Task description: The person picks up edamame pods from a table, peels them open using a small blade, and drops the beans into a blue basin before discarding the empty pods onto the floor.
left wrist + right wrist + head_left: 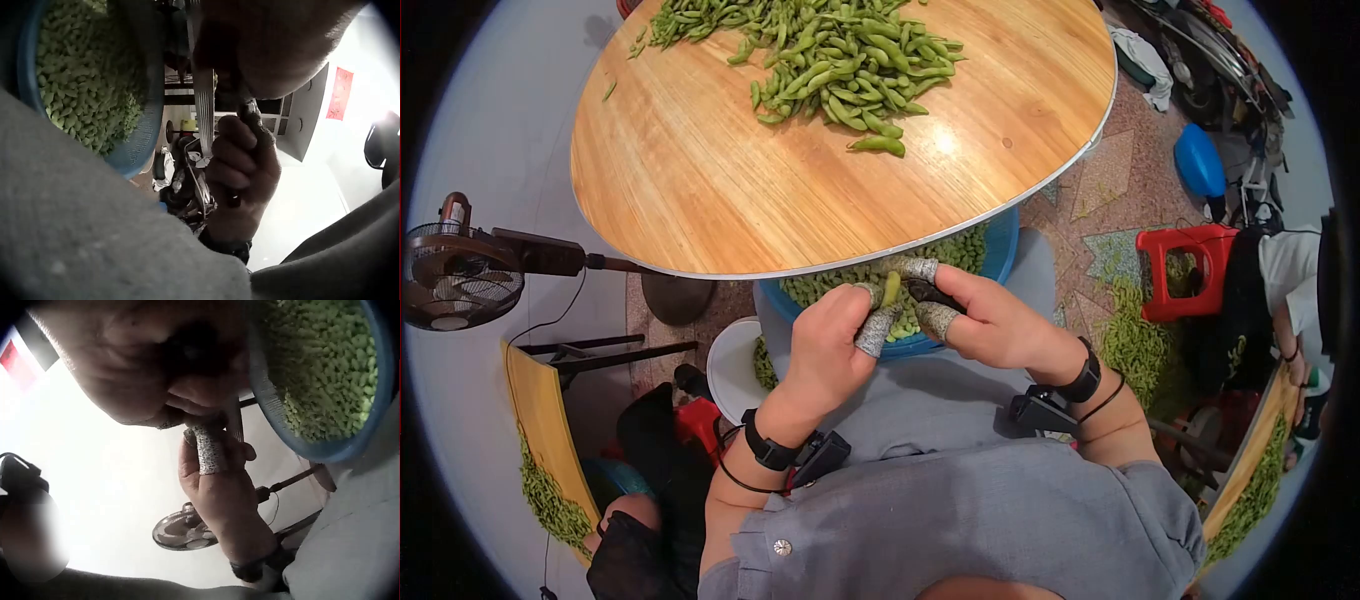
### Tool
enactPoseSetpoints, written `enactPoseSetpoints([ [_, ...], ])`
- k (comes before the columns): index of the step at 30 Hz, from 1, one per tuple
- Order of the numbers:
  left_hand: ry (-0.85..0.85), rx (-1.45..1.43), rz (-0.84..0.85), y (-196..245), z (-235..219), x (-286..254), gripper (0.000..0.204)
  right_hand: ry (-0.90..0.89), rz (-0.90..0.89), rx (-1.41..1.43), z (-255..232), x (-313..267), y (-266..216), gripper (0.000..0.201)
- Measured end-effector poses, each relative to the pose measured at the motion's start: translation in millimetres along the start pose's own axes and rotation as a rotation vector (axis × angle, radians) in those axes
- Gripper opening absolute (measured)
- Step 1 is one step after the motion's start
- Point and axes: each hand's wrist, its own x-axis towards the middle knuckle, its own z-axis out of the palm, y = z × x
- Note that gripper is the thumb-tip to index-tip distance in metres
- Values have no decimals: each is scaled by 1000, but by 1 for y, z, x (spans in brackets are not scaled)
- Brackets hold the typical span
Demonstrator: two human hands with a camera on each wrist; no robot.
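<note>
A green edamame pod (891, 289) stands between the two hands in the head view. My left hand (825, 345) pinches it with the thumb and a finger, both wrapped in grey speckled tape. My right hand (995, 320) meets it from the other side, its taped index finger and thumb bent around the pod's end and the other fingers curled, as the left wrist view also shows. Directly below the hands is a blue basket (1003, 240) of shelled green beans (830, 284), resting at my lap. Palms and fingers partly hide the pod in both wrist views.
A round wooden table (730, 190) with a heap of edamame pods (850, 70) stands ahead. A white bucket (725, 370) is left of my legs, below a fan (465, 275). To the right are a red stool (1145, 275) and pods on the floor (1135, 345). Other people sit at both sides.
</note>
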Motion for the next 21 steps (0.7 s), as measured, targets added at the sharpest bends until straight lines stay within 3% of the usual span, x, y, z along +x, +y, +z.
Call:
enactPoseSetpoints([
  [2, -26, 66, 77, 0, -1, 2, 12, -47, 139, 148, -1, 0, -4, 35],
  [3, -27, 65, 79, -1, -2, 2, 12, -44, 139, 148, -2, 0, -1, 35],
  [5, -120, -80, 15, -3, -6, 3, 13, -138, 381, 444, -5, 0, 7, 34],
  [6, -123, -82, 15, -5, -8, 2, 13, -136, 382, 447, -6, -1, 6, 34],
  [8, -347, -1143, -648, -11, -10, -3, 15, -273, 476, 848, -7, -2, 4, 33],
  [11, -292, -1189, -685, -17, -1, -4, 17, -249, 492, 914, -7, 2, 12, 30],
  [12, -292, -1191, -690, -18, 4, -6, 17, -249, 497, 916, -4, 2, 9, 30],
  [14, -142, -589, -496, -18, 12, -7, 14, -106, 500, 493, 6, 2, -1, 30],
  [15, -142, -588, -498, -17, 12, -6, 14, -107, 501, 495, 6, 1, 0, 30],
  [17, 36, 148, 24, -15, 11, -2, 12, -80, 456, 479, 7, 1, 2, 29],
  [18, 34, 150, 26, -13, 11, -1, 12, -79, 453, 481, 7, 1, 3, 29],
  [20, -65, -89, -184, -9, 11, -2, 10, -28, 435, 482, 7, 2, 6, 32],
  [21, -67, -88, -182, -9, 12, -2, 10, -26, 433, 483, 8, 1, 10, 32],
])
